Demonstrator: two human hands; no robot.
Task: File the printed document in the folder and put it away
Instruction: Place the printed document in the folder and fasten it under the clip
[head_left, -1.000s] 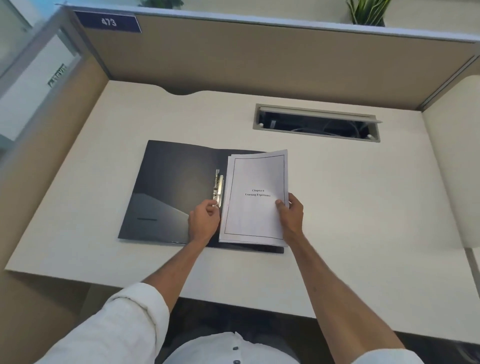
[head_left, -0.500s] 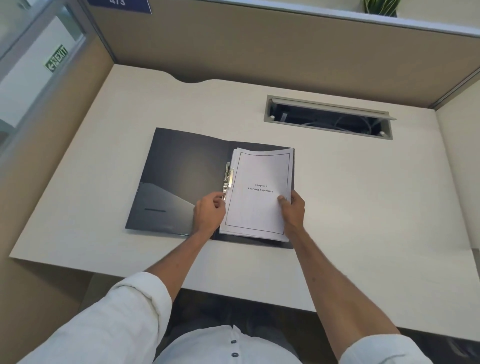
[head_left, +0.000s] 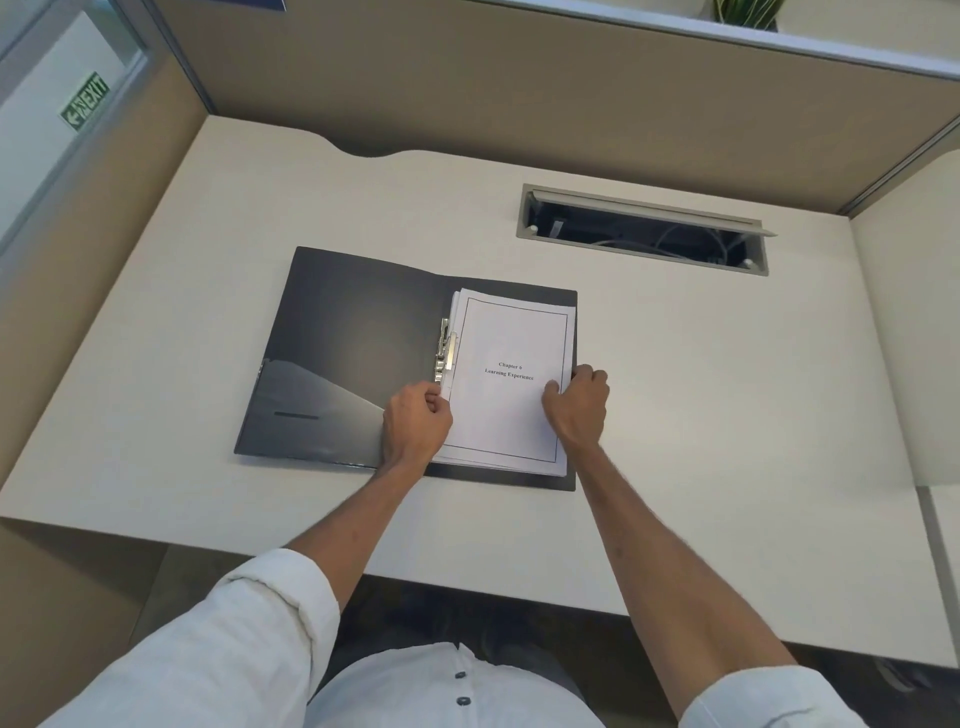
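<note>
We find a dark folder (head_left: 363, 358) lying open and flat on the pale desk (head_left: 727, 415), and we take it as our landmark. The printed document (head_left: 511, 384), a stack of white sheets whose top page reads "Chapter 6 Learning Experience" inside a thin border, lies on the folder's right half, its sheets slightly fanned at the top and bottom edges. A metal clip mechanism (head_left: 445, 351) stands along the folder's spine, touching the document's left edge.

We note the left hand (head_left: 415, 426) at the lower part of the spine, just below the clip; its fingers (head_left: 434, 402) are curled together at the document's left edge, though we cannot tell whether they pinch the paper or only press against it. The right hand (head_left: 579, 405) sits at the folder's right edge, thumb on top of the page and the other fingers curled at the document's right margin; whether they reach beneath the sheets we cannot tell.

The folder's left half is bare save for an inner pocket (head_left: 311, 410) at its lower part. Beyond the folder's far right corner, an open cable hatch (head_left: 644, 228) is set into the desk. Both forearms are bare below rolled white sleeves (head_left: 249, 639).
</note>
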